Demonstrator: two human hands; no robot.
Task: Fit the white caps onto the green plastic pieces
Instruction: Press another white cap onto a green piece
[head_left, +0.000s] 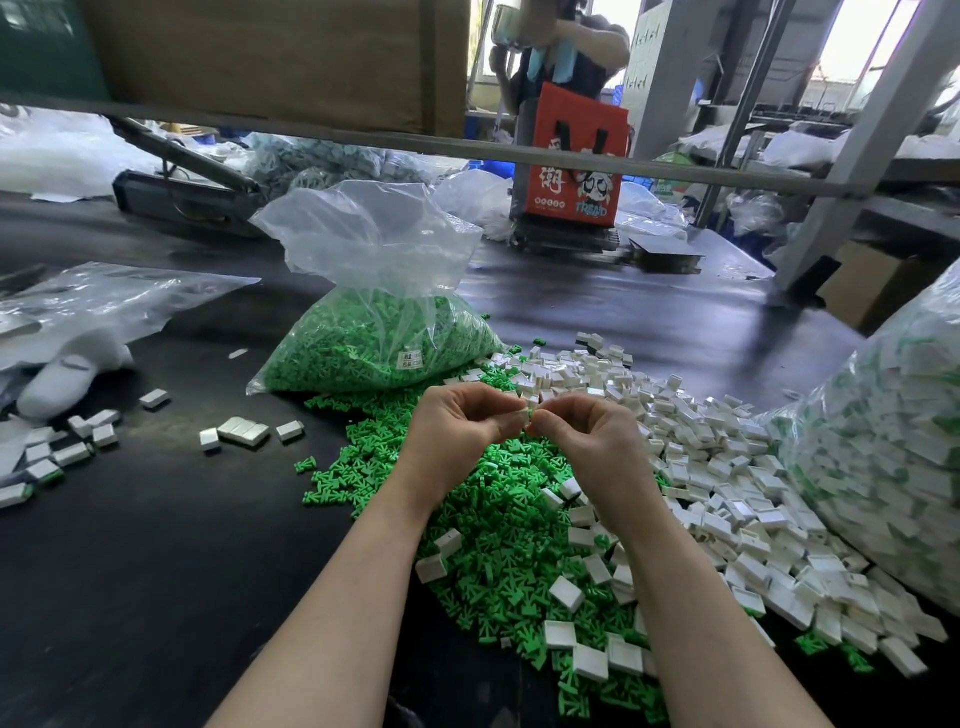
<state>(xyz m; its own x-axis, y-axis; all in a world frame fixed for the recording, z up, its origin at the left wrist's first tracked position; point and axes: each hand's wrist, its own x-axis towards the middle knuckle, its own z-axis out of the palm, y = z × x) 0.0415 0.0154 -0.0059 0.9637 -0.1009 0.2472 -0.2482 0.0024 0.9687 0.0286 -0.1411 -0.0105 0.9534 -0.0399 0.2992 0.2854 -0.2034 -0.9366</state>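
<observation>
While both hands are meeting above the green pieces (467, 519), the left hand (462, 421) and right hand (587, 431) are curling their fingers onto one small part (531, 415) between them. Whether cap and piece are both there cannot be told. The person is likely needing to line them up squarely before pressing.

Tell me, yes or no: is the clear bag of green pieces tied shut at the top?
No: the clear bag of green pieces stands behind the hands with its mouth gaping open and loose plastic flaring upward, no knot or tie on it.

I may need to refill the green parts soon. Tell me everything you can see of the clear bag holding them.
The clear plastic bag sits on the dark table beyond both hands, touched by neither. Its thin, crinkled top stands open and loose; its lower half bulges with green pieces. A small white label shows low on its front. Loose green pieces spill against its base.
</observation>
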